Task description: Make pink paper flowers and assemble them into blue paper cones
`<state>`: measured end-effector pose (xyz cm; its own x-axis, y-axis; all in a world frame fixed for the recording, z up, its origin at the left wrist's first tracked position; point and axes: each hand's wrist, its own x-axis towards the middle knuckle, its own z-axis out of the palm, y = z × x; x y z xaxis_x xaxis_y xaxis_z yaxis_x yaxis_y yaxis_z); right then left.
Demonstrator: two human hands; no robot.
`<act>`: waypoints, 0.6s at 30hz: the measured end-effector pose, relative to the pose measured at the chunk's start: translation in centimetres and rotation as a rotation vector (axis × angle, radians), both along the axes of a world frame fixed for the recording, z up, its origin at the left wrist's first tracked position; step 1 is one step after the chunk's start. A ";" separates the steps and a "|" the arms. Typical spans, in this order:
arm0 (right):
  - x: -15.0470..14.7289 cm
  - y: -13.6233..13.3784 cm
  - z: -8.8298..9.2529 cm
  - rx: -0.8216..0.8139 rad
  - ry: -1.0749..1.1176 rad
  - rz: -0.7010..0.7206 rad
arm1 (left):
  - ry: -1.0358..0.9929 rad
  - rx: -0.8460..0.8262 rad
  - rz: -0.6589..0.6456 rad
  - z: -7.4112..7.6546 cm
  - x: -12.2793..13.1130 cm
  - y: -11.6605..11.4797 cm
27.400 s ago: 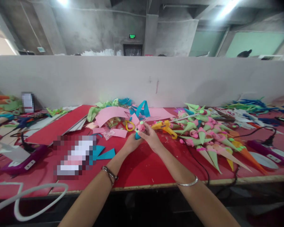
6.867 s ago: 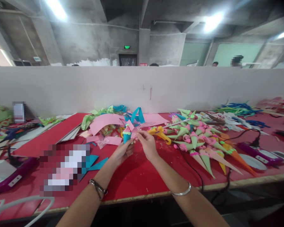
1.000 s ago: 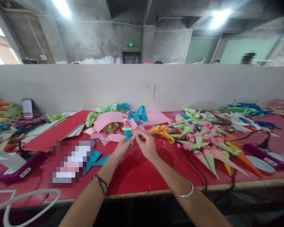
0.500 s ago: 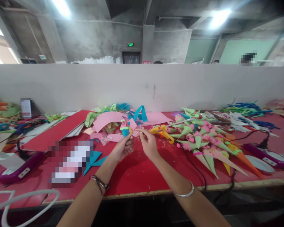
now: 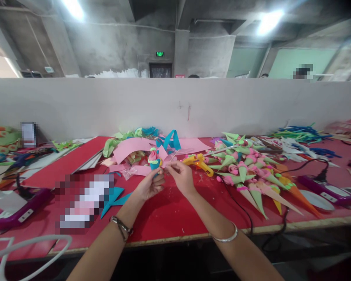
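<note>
My left hand (image 5: 149, 184) is closed round a small blue foam cone (image 5: 155, 162) with a pink rolled top and a green rim, held upright above the red table (image 5: 169, 210). My right hand (image 5: 181, 176) is just right of it, thumb and forefinger pinched at the cone's side on something too small to name. A yellow glue gun (image 5: 199, 162) lies on the table right of my right hand.
A heap of finished green, pink and orange cones (image 5: 257, 171) lies to the right. Pink foam sheets (image 5: 134, 150) and blue strips (image 5: 171, 139) lie behind my hands. Purple devices (image 5: 327, 186) (image 5: 14, 212) with cables sit at both sides. A white partition (image 5: 175, 105) backs the table.
My left hand has tilted the cone a little and shifted it slightly left. My right hand has stayed pinched beside it.
</note>
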<state>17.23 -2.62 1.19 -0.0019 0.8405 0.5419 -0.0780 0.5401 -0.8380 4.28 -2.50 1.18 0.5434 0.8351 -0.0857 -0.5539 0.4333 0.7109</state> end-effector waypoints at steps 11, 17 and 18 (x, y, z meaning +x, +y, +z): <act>0.3 0.3 0.1 0.152 -0.143 -0.141 | 0.038 0.059 0.010 -0.3 0.4 -0.2; 0.0 0.5 0.1 -0.012 0.017 0.029 | -0.005 0.098 -0.092 -0.7 0.3 -0.1; -0.1 0.5 0.0 -0.050 0.042 0.090 | -0.005 0.106 -0.132 -0.8 0.2 -0.1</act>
